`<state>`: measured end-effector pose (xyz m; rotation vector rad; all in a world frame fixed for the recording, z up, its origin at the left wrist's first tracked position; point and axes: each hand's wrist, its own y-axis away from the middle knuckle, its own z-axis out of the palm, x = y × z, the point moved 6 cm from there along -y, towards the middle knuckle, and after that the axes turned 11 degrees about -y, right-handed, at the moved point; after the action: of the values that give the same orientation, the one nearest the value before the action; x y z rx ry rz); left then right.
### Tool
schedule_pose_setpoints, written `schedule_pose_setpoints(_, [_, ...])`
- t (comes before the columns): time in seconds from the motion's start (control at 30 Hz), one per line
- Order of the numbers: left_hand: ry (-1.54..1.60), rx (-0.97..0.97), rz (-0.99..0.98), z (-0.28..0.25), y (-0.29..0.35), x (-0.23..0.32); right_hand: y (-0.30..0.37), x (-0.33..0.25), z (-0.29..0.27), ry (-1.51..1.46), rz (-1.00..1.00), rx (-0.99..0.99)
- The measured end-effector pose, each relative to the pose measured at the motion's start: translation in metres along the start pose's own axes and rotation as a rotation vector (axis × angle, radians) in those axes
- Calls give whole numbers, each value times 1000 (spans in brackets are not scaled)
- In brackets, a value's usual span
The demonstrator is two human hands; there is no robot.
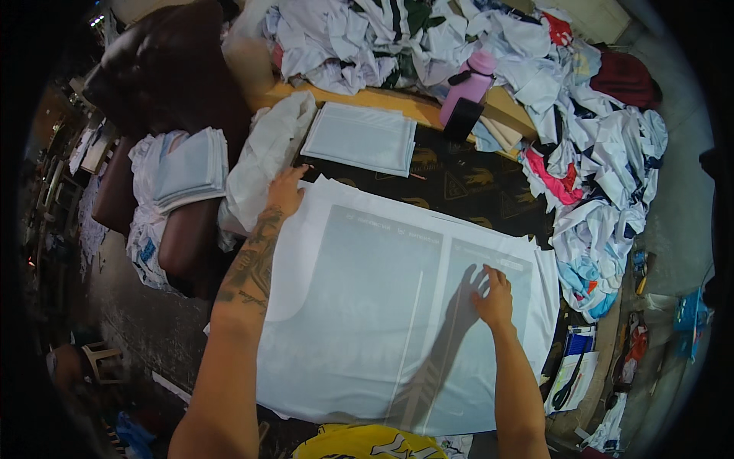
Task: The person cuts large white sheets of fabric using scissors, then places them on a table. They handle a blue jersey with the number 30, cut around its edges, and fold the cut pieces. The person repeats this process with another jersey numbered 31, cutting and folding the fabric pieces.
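Note:
A large white fabric sheet [352,298] printed with pale grey panels lies spread on the table before me. My left hand [286,191] rests at its far left corner, fingers stretched out, next to a crumpled whitish plastic bag [264,141]. Over the right grey panel, my right hand [495,294] is held with its fingers apart and bent, casting a long shadow across the cloth. Whether its fingertips touch the fabric I cannot tell. Beyond the sheet sits a neat stack of folded pale fabric [359,138].
Heaps of white cloth scraps [604,183] fill the back and right. A pink bottle [470,84] and a black phone-like object [462,118] stand at the back. Black scissors [569,386] lie on papers at right. A brown sofa [191,237] with folded cloth [191,168] stands left.

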<state>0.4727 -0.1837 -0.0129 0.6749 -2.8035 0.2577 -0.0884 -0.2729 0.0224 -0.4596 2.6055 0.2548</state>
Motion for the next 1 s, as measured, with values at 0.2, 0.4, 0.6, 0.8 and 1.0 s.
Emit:
schedule_pose_setpoints(0.2, [-41, 59, 405, -5, 23, 39, -46, 14, 10, 115, 45, 2])
schedule_pose_setpoints(0.4, [79, 131, 298, 6, 29, 36, -54, 52, -4, 244, 362, 14])
schedule_pose_setpoints(0.6, [112, 217, 279, 11, 2, 26, -58, 73, -4, 200, 315, -26])
schedule_pose_setpoints(0.8, [143, 209, 238, 16, -15, 27, -65, 78, -4, 221, 282, -52])
schedule_pose_setpoints(1.0, [-173, 350, 88, 3, 40, 32, -23, 47, -39, 16, 62, 91])
